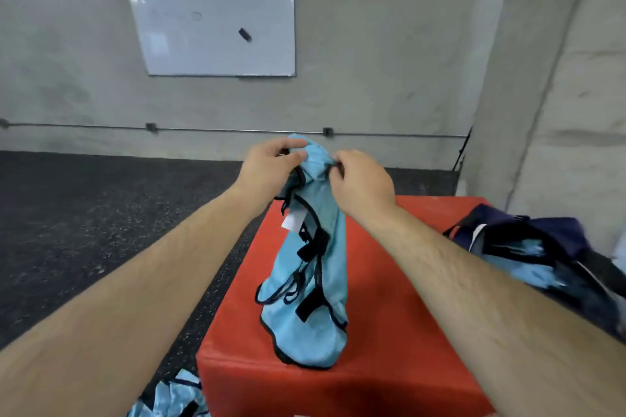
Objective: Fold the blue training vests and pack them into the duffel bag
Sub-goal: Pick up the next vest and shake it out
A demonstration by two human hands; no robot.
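A light blue training vest (321,267) with black trim and a white label hangs bunched above the red box (389,332). Its lower hem touches the box top. My left hand (271,166) pinches the vest's top edge on the left side. My right hand (362,179) pinches the same top edge on the right, close beside the left hand. A dark navy duffel bag (548,247) lies open on the right end of the box, with blue vest fabric (518,267) showing inside it. More blue vests (169,396) lie on the floor at the box's lower left corner.
Dark speckled rubber flooring (84,230) stretches to the left of the box. A grey concrete wall carries a whiteboard (216,10) and a thin conduit (203,129). A padded grey column (559,95) rises at the right behind the bag.
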